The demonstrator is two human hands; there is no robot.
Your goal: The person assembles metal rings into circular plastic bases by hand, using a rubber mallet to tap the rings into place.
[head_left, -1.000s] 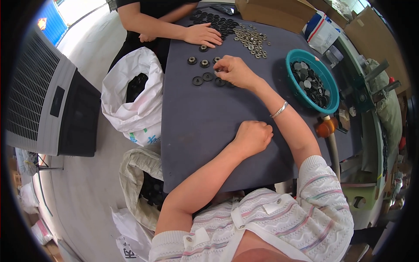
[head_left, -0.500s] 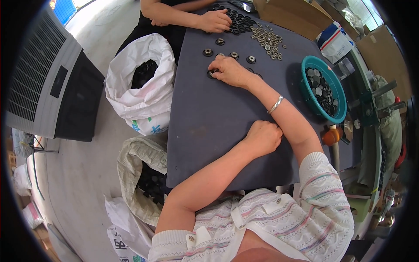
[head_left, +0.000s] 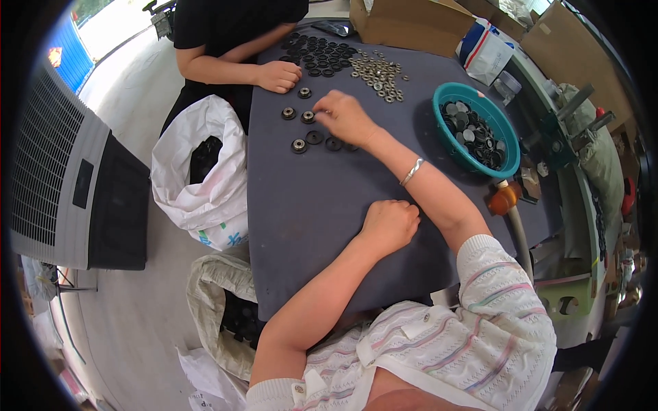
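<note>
My right hand (head_left: 343, 118), with a silver bangle on its wrist, reaches over the dark tabletop. Its thumb and fingers are drawn together beside a black ring with a metal bearing (head_left: 308, 117); anything between the fingertips is hidden. Similar ring-and-bearing pieces lie to its left, one farther off (head_left: 305, 92) and one nearer me (head_left: 299, 146). Below the hand are black rings without visible bearings (head_left: 334, 144), one partly covered by my wrist. My left hand (head_left: 391, 225) rests on the table as a loose fist, with nothing showing in it.
Across the table, a co-worker's hand (head_left: 278, 76) rests near many black rings (head_left: 322, 56) and a pile of small metal bearings (head_left: 378, 72). At right stand a teal basket (head_left: 511, 168) of dark discs and an orange-headed mallet (head_left: 504, 198). Sacks (head_left: 199, 205) line the left side.
My right hand has lifted off the nearest-left ring-and-bearing piece, uncovering it and nearby black rings. The co-worker's hand has drawn back from the ring pile. The view has shifted; my left fist stays put.
</note>
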